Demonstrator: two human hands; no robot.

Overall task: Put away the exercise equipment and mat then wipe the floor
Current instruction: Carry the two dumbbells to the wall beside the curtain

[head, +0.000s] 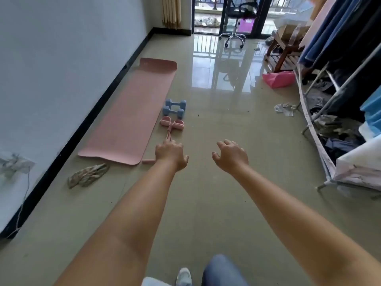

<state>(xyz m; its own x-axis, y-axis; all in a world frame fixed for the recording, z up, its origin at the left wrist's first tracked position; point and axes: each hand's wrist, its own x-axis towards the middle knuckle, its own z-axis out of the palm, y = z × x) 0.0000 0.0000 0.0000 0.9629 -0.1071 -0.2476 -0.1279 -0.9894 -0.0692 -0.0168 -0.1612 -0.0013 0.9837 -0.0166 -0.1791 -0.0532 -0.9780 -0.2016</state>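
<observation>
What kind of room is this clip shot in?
Probably a room in a flat, used for home workouts and storage. A pink mat lies along the wall with blue dumbbells beside it, clothes hang on a rack at the right, and an office chair stands by the balcony door.

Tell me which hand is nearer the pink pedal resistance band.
Left. The left hand overlaps the cords of the pink pedal resistance band in the picture, just below its pedals. The right hand, open and empty, is out to the band's right over bare floor.

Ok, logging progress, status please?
Left hand, right hand open, empty. Mat unrolled; dumbbells, pedal puller beside it. Rag near mat.
</observation>
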